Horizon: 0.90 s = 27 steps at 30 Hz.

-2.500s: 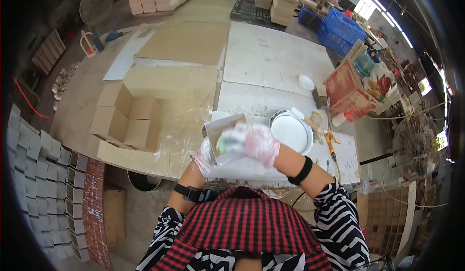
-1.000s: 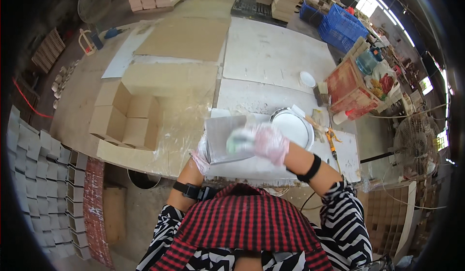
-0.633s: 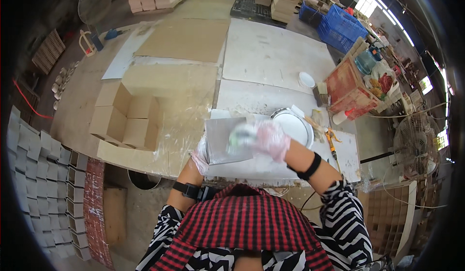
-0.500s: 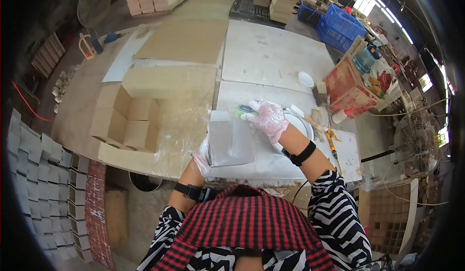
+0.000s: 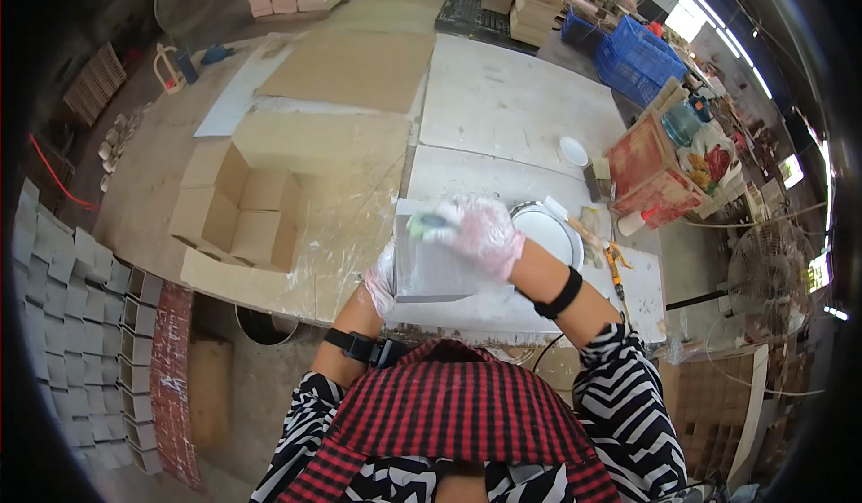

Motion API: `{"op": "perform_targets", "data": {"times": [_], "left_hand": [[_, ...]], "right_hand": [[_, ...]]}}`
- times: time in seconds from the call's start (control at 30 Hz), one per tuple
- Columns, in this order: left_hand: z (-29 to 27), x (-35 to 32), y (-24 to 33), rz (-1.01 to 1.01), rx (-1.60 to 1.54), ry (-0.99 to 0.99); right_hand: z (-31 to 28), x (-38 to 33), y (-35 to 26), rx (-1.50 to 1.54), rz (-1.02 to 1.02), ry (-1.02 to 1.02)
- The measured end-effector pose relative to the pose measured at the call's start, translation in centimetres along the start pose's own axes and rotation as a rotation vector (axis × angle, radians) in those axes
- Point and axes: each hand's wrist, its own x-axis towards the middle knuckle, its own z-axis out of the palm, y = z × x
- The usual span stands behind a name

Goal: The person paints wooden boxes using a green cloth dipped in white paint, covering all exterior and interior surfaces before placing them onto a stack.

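A grey-white box (image 5: 435, 274) stands near the front edge of the worktable, its top smooth and pale. My left hand (image 5: 382, 283), in a smeared thin glove, presses against the box's left side; its fingers are mostly hidden there. Over the box's far part is my right hand (image 5: 489, 233), gloved and coated with white, slightly blurred. Its fingers close on a small green pad (image 5: 420, 225), which lies over the box's far left corner. Just right of that hand sits a round white tub (image 5: 561, 242), partly covered by my forearm.
Brown cardboard boxes (image 5: 238, 211) stand to the left. On the right are a yellow-orange tool (image 5: 616, 265), a white bowl (image 5: 573, 151), a red-and-white bottle (image 5: 632, 222) and a red crate (image 5: 646, 166). Grey boxes (image 5: 63, 296) are stacked at the far left, below table height.
My right hand has swept left with the green pad, from beside the box's far right corner to over its far left part. The left hand stays at the box's side.
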Motion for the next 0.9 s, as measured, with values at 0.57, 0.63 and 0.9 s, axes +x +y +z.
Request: {"op": "perform_targets", "data": {"times": [0.57,0.63,0.9], "left_hand": [[0.1,0.4,0.0,-0.086,0.007,0.169],[0.9,0.3,0.5,-0.100,0.000,0.146],[0.5,-0.3,-0.5,-0.130,-0.016,0.210]], "right_hand": [[2.4,0.2,-2.7,-0.149,-0.273,-0.062],[2.8,0.7,-3.6,-0.104,-0.332,-0.122],[-0.7,3.4,2.2,0.065,0.409,-0.073]]}}
